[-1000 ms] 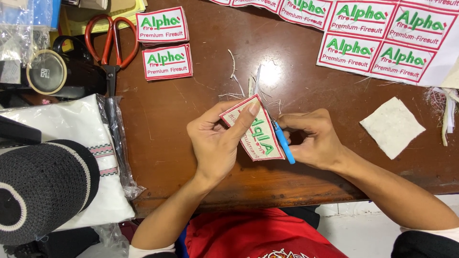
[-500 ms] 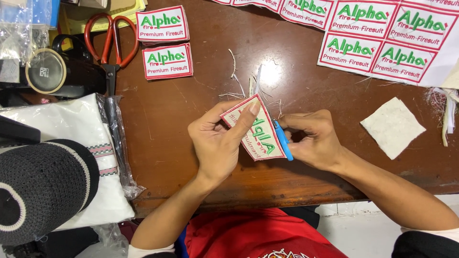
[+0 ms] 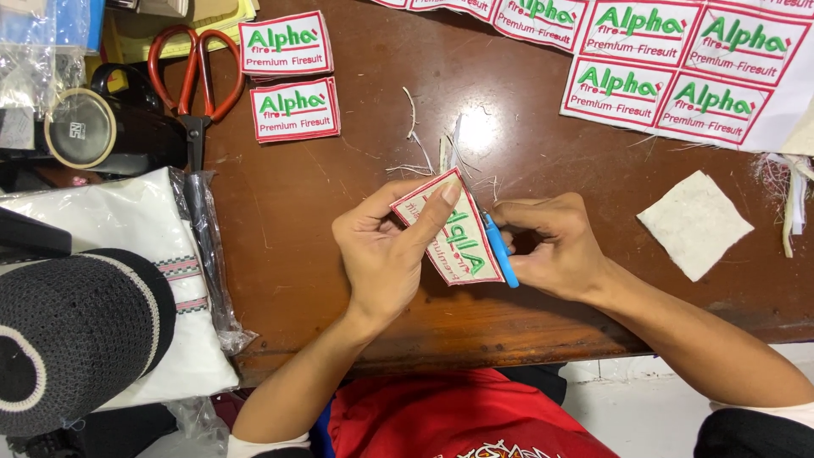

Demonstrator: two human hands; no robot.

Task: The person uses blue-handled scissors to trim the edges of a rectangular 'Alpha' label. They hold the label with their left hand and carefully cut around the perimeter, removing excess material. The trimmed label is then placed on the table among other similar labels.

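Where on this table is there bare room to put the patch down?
Bare wood lies between the two cut patches and the left hand, and between the right hand and the white cloth square. The top right, under the uncut patch sheet, is crowded.

1. I count two hands of mine: my left hand (image 3: 386, 254) and my right hand (image 3: 551, 246).
2. One embroidered patch (image 3: 449, 233) is in my left hand.
3. One blue-handled cutter (image 3: 498, 250) is in my right hand.
4. Two loose cut patches (image 3: 287, 42) (image 3: 295, 108) lie on the table.
5. One sheet of uncut patches (image 3: 678, 59) is at the top; at least seven patches show on it.
6. One pair of orange scissors (image 3: 193, 76).
7. One white cloth square (image 3: 695, 222).
8. One tape roll (image 3: 80, 129).
9. One black knitted cap (image 3: 76, 331).
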